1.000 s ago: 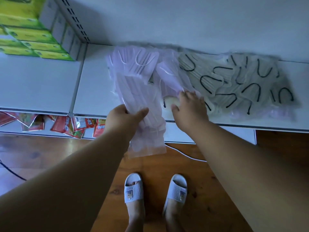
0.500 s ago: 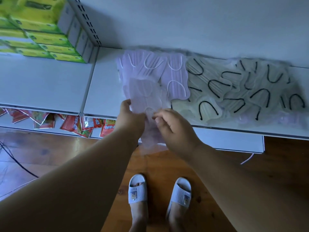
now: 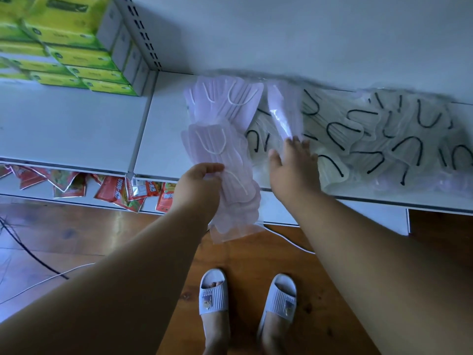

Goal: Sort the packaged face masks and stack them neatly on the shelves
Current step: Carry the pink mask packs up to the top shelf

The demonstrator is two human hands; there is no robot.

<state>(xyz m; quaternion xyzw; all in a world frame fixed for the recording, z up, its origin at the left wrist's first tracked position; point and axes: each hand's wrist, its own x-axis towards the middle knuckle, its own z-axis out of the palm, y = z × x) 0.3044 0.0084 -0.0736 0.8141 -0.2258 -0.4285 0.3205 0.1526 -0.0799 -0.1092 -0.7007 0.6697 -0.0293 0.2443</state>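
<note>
A white shelf (image 3: 158,129) carries clear packs of face masks. My left hand (image 3: 198,185) grips a bunch of pink mask packs (image 3: 225,160) that hangs over the shelf's front edge. More pink packs (image 3: 225,103) lie flat behind it. My right hand (image 3: 294,165) reaches onto the shelf with fingers spread, its fingertips touching the lower end of one tilted pink pack (image 3: 282,111). Whether it grips that pack I cannot tell. To the right spreads a loose heap of pale masks with black ear loops (image 3: 371,139).
Green and white boxes (image 3: 71,47) are stacked on the shelf section to the left. Red snack packets (image 3: 120,190) lie on the lower shelf. Cables (image 3: 33,254) run across the wooden floor at left. My feet in white slippers (image 3: 245,295) stand below.
My right hand left the bunch in my left hand and moved up and right onto the shelf, to a single pink pack. The left hand kept its bunch.
</note>
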